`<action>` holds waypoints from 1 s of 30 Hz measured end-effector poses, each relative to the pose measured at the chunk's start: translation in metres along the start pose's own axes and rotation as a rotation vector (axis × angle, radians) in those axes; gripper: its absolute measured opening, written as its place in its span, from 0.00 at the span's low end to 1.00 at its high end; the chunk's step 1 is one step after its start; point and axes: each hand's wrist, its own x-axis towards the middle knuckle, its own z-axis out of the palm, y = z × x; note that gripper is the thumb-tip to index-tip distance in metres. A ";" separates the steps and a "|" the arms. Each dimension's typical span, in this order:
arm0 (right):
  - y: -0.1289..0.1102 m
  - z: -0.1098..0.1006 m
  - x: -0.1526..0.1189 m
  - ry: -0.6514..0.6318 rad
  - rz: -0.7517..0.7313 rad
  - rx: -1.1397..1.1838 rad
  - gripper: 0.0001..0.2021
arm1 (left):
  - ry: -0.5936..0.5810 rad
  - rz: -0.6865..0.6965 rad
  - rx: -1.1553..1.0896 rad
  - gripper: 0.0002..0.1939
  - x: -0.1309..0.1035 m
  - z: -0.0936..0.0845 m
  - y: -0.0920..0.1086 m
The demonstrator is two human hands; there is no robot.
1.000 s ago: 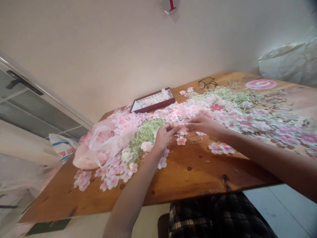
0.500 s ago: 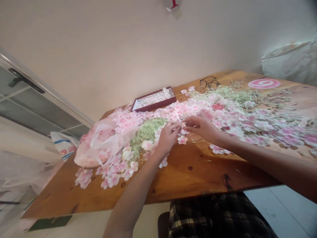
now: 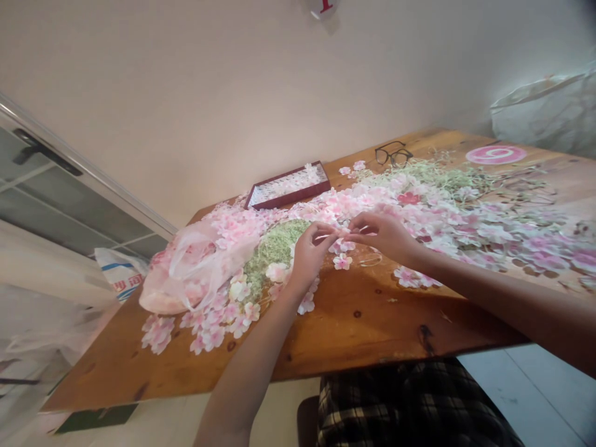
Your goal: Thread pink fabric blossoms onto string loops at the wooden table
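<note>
My left hand [image 3: 313, 247] and my right hand [image 3: 379, 236] meet fingertip to fingertip above the middle of the table. Both are pinched closed on a small pale pink artificial flower [image 3: 343, 231], which the fingers partly cover. Just below them a pink blossom [image 3: 343, 261] rests on the wood. To the left of my left hand lies a mound of green artificial stems [image 3: 279, 243], edged by loose flowers [image 3: 239, 290]. A wide heap of pink and white flowers [image 3: 470, 233] spreads out past my right hand.
A dark red box [image 3: 288, 200] holding small white pieces stands by the wall. Glasses [image 3: 393, 155] and a pink round disc [image 3: 496, 154] lie at the back right. A clear plastic bag of petals [image 3: 179, 273] sits on the left of the wooden table [image 3: 335, 335].
My fingers have shifted slightly. The left thumb and forefinger now form a rounder pinch, and the right fingers have lifted and parted a little from the thumb behind their tips.
</note>
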 end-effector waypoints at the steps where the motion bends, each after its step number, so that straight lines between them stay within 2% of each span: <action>1: -0.001 -0.002 0.001 0.016 0.024 -0.032 0.15 | 0.026 -0.005 -0.014 0.08 0.001 -0.001 0.000; 3: -0.003 -0.007 0.004 0.025 0.069 -0.093 0.14 | 0.068 -0.035 -0.082 0.09 0.004 -0.004 -0.002; 6: -0.001 -0.013 0.007 -0.014 0.120 -0.118 0.14 | 0.063 -0.120 -0.208 0.10 0.007 -0.008 -0.007; 12: 0.006 -0.016 0.009 -0.114 0.164 0.053 0.11 | 0.064 -0.205 -0.163 0.10 0.008 -0.010 -0.011; 16: 0.007 -0.016 0.009 -0.145 0.234 0.113 0.12 | 0.036 -0.292 -0.255 0.12 0.007 -0.010 -0.009; 21: 0.006 -0.015 0.009 -0.106 0.340 0.256 0.10 | 0.016 -0.338 -0.290 0.15 0.007 -0.010 -0.011; 30: 0.004 -0.017 0.010 -0.073 0.374 0.286 0.10 | -0.001 -0.384 -0.371 0.14 0.007 -0.009 -0.014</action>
